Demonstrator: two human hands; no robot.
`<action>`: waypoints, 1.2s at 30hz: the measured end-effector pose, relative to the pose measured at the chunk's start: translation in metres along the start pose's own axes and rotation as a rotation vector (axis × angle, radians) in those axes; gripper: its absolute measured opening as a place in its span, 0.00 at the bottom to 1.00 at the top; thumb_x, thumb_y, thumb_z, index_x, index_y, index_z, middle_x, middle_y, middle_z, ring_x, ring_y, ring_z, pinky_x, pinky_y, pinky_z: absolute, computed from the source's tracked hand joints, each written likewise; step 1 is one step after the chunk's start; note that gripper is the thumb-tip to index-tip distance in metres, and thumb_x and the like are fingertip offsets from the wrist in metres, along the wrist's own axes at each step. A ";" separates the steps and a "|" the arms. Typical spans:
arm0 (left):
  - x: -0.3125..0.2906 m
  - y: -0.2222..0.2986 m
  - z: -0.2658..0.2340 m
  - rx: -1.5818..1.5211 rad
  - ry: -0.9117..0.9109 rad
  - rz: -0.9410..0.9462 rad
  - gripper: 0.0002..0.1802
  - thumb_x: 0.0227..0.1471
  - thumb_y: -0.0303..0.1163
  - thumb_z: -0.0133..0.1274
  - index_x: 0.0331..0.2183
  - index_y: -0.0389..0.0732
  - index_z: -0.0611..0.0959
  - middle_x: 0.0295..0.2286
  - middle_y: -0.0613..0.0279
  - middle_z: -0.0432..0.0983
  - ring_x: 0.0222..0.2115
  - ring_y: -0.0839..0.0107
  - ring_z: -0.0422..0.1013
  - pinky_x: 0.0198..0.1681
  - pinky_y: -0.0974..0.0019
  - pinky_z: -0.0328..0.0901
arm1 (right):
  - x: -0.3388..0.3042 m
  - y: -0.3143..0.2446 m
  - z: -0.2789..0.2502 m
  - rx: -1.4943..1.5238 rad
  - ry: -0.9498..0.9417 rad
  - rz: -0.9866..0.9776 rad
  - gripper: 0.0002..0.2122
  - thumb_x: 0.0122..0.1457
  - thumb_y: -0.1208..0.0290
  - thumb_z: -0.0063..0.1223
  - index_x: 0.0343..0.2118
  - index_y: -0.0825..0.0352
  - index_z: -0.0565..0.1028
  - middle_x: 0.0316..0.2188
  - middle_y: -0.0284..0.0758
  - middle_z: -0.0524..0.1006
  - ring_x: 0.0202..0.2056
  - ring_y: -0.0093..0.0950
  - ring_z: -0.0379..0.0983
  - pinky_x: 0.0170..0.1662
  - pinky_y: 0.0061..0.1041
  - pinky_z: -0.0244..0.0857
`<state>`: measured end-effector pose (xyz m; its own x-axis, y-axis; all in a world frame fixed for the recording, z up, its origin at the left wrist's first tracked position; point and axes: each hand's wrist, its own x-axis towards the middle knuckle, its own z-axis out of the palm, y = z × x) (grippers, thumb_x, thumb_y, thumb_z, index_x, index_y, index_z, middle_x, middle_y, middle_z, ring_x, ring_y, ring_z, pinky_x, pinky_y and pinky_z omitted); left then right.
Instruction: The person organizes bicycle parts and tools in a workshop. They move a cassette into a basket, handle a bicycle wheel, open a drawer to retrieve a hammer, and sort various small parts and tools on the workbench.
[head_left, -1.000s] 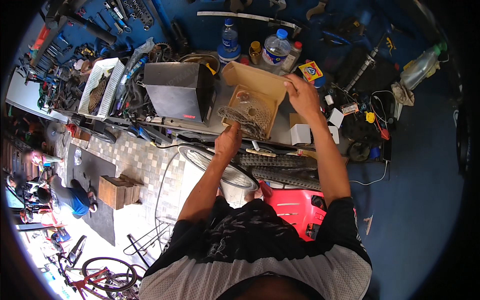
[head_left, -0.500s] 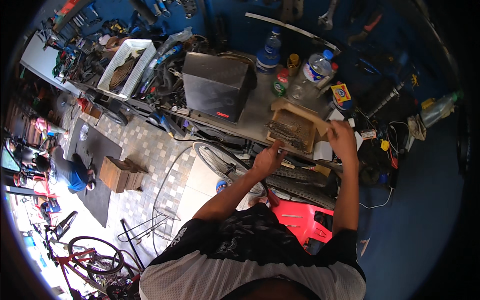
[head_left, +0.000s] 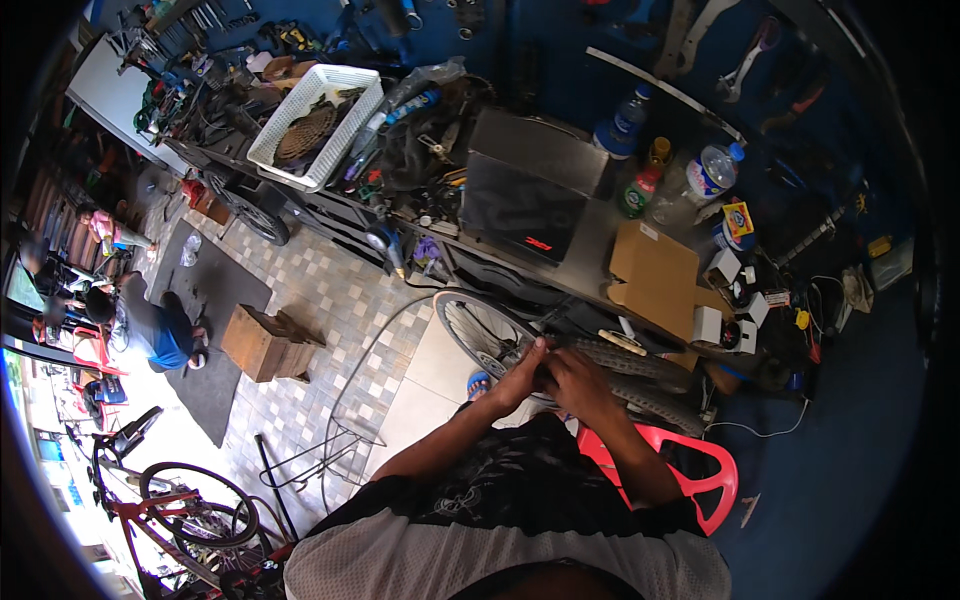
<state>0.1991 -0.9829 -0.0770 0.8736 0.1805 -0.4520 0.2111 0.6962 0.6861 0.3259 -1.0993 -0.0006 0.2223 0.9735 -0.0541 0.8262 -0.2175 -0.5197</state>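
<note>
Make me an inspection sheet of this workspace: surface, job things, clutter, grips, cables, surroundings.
Surface: grey workbench, partly covered.
Job's things: brown cardboard box on the workbench; contents hidden.
Clutter: white plastic basket, black box, bottles.
Grips: left grip and right grip close together; anything held is hidden.
Cables: white cable near the workbench's right end.
Surroundings: bicycle, wooden box and person in blue on the left.

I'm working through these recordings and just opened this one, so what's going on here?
At a cluttered workbench, a person's left hand and right hand are together in front of their body, in view against a spoked bicycle wheel. Whether they hold something small is hidden. On the workbench, a brown cardboard box appears closed, with no hand on it, and a black box stands to its left.
</note>
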 end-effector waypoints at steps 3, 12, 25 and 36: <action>-0.036 0.045 -0.018 -0.048 -0.025 -0.018 0.53 0.64 0.75 0.35 0.72 0.43 0.54 0.67 0.46 0.54 0.67 0.50 0.57 0.64 0.45 0.61 | 0.024 -0.022 0.008 0.116 0.093 -0.086 0.21 0.58 0.67 0.66 0.53 0.65 0.77 0.47 0.38 0.79 0.47 0.41 0.77 0.51 0.37 0.72; -0.100 0.090 -0.080 0.571 0.261 0.213 0.39 0.72 0.61 0.38 0.58 0.35 0.80 0.51 0.49 0.81 0.54 0.60 0.74 0.59 0.54 0.66 | 0.072 0.003 0.010 1.891 0.174 0.342 0.06 0.68 0.66 0.56 0.42 0.61 0.76 0.38 0.31 0.77 0.39 0.27 0.77 0.36 0.25 0.73; -0.069 0.094 -0.067 0.947 0.416 0.447 0.47 0.59 0.41 0.64 0.72 0.48 0.60 0.67 0.36 0.58 0.66 0.42 0.61 0.60 0.51 0.70 | 0.093 0.052 -0.023 1.222 0.378 0.463 0.22 0.66 0.58 0.64 0.55 0.66 0.72 0.32 0.30 0.73 0.21 0.15 0.68 0.19 0.18 0.61; 0.025 0.185 -0.118 1.070 0.498 0.715 0.52 0.57 0.38 0.65 0.72 0.37 0.53 0.66 0.34 0.59 0.66 0.42 0.60 0.63 0.49 0.65 | 0.153 0.059 0.006 0.583 0.554 0.530 0.45 0.56 0.51 0.73 0.68 0.70 0.59 0.45 0.41 0.81 0.41 0.36 0.79 0.51 0.36 0.70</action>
<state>0.2082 -0.7678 -0.0284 0.7340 0.6542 0.1826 0.2160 -0.4797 0.8504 0.4053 -0.9625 -0.0447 0.8289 0.5549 -0.0711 0.1943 -0.4047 -0.8936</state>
